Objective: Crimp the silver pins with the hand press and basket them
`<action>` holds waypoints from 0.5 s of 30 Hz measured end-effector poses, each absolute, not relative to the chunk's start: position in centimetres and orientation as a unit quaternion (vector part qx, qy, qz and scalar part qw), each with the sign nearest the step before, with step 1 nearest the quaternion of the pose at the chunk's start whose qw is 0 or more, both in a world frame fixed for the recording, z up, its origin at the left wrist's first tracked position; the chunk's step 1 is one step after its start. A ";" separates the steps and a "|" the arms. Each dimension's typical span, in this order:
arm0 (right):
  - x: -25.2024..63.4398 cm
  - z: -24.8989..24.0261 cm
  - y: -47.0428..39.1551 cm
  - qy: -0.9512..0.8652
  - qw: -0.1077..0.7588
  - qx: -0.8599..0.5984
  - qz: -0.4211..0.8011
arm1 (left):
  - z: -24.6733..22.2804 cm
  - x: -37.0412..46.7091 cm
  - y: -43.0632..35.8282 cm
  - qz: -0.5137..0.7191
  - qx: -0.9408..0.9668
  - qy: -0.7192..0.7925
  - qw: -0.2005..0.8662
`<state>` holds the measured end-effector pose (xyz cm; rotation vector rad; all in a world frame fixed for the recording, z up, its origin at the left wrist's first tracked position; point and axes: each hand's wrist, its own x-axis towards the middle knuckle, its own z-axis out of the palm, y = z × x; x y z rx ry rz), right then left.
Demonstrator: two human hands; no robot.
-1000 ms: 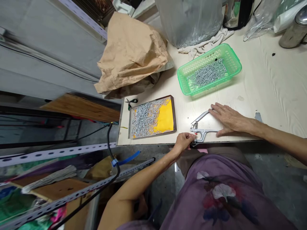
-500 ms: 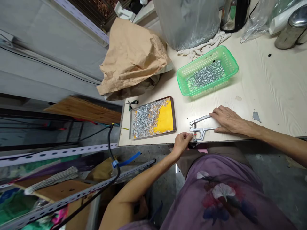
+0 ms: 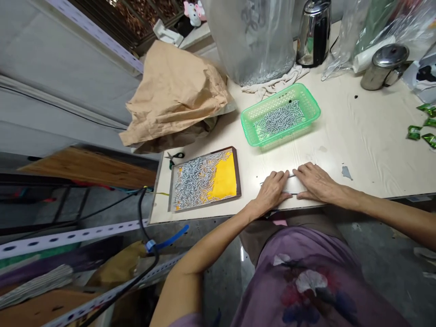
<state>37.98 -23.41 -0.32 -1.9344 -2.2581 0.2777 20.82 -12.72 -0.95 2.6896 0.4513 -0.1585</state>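
A pair of silver snap-fastener pliers (image 3: 291, 175) lies at the table's front edge, its two handles spread apart. My left hand (image 3: 273, 188) is closed over the head end and covers most of it, so the jaws are hidden. Around the handle ends, my right hand (image 3: 315, 182) grips with the thumb below and the fingers above. To the left sits a shallow tray (image 3: 238, 175) with a yellow bottom, holding many small silver metal pieces (image 3: 194, 181). Beyond my hands, a green plastic basket (image 3: 282, 138) holds similar small pieces.
Scissors (image 3: 175, 156) lie by the tray's back left corner. Behind stand a crumpled brown paper bag (image 3: 180, 91), a large clear plastic bag (image 3: 252, 41), a kettle (image 3: 311, 34) and a metal mug (image 3: 383, 68). Green wrapped packets (image 3: 414, 132) lie far right. A metal shelf rail (image 3: 85, 234) stands left.
My left hand has moved from beside the jaws onto the pliers and now covers their head. My right hand stays on the handles. The view has shifted slightly right and up.
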 end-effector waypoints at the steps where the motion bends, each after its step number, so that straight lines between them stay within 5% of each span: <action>1: 37.9 -0.4 -23.6 -0.755 0.075 -0.645 0.088 | -0.8 20.9 -12.6 -0.065 0.965 0.155 0.202; 15: 37.2 -1.7 -23.0 -0.766 0.085 -0.635 0.046 | -1.3 21.4 -12.7 -0.053 0.959 0.199 0.194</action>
